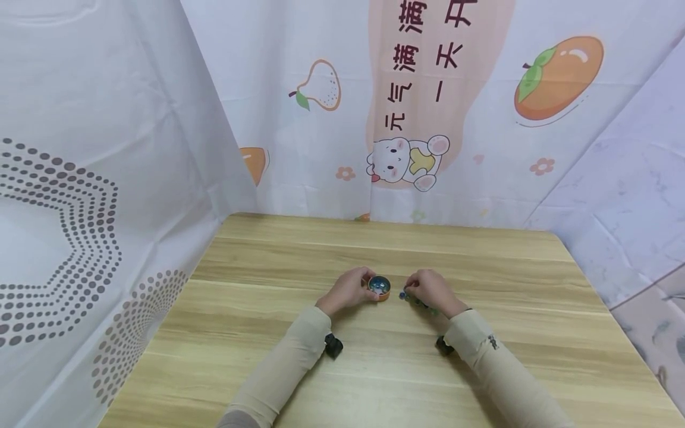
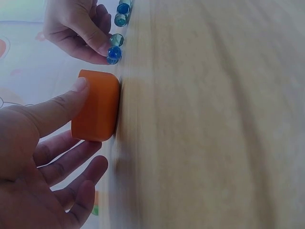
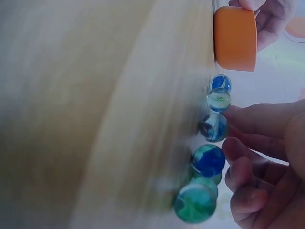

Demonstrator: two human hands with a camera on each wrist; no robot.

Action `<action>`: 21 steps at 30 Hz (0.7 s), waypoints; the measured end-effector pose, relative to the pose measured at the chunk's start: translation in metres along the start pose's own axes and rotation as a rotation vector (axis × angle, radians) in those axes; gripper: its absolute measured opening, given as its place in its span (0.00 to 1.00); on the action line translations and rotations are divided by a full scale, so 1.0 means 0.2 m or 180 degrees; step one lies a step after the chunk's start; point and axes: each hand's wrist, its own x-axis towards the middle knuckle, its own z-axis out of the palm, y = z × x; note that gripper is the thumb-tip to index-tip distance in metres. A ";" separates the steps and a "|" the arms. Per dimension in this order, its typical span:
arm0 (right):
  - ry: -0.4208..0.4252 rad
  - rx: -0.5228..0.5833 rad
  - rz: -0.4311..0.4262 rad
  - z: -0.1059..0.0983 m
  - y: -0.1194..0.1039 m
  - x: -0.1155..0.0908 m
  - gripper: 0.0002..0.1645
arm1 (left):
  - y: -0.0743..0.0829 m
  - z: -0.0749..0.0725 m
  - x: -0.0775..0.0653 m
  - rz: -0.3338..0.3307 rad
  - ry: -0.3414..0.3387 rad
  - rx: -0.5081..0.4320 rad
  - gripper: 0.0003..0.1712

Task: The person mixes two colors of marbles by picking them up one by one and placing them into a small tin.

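Observation:
My left hand [image 1: 350, 289] grips a small round orange bowl [image 1: 382, 299] that stands upright on the table, thumb on its near side and fingers round its far side. The bowl's inside looks dark blue with pale glints. To its right my right hand [image 1: 430, 290] is low over the table, its thumb and forefinger pinching a blue-and-clear glass marble [image 3: 214, 127]. Other marbles lie in a loose row beside that hand: a blue-and-white one [image 3: 208, 160] and a green one [image 3: 195, 202] under the curled fingers, and a clear, green-streaked one [image 3: 219, 99] toward the bowl.
The wooden table [image 1: 257, 261] has a printed curtain [image 1: 321, 131] hanging behind its far edge. A dotted white cloth [image 1: 80, 208] hangs at the left, a pale one [image 1: 626, 196] at the right. Small black cameras [image 1: 333, 345] are strapped at both wrists.

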 end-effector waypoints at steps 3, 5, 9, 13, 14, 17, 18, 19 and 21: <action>0.0006 0.0018 0.0027 0.00 0.00 0.00 0.06 | 0.00 0.00 0.00 0.0007 0.0005 0.0007 0.29; 0.0010 0.0011 0.0036 0.01 0.01 0.00 0.06 | 0.00 0.01 0.00 0.0011 0.0010 0.0007 0.29; 0.0003 -0.0011 0.0061 0.01 0.01 0.00 0.06 | 0.00 0.01 0.00 0.0001 0.0007 -0.0004 0.29; 0.0014 -0.0010 0.0030 0.01 0.01 0.00 0.07 | 0.00 0.01 0.00 0.0000 0.0004 -0.0010 0.28; 0.0024 -0.0007 0.0017 0.01 0.01 0.00 0.07 | 0.00 0.01 0.00 0.0003 0.0006 -0.0003 0.28; 0.0046 -0.0006 -0.0023 0.01 0.01 0.00 0.07 | 0.00 0.01 0.00 0.0021 0.0015 0.0015 0.28; 0.0047 -0.0008 -0.0029 0.01 0.01 0.00 0.07 | 0.00 0.01 0.00 0.0026 0.0018 0.0025 0.28; 0.0052 -0.0008 -0.0033 0.01 0.01 0.00 0.07 | 0.00 0.00 0.00 0.0028 0.0019 0.0030 0.28; 0.0046 -0.0004 -0.0031 0.00 0.01 0.00 0.07 | 0.00 0.00 0.00 0.0036 0.0019 0.0029 0.28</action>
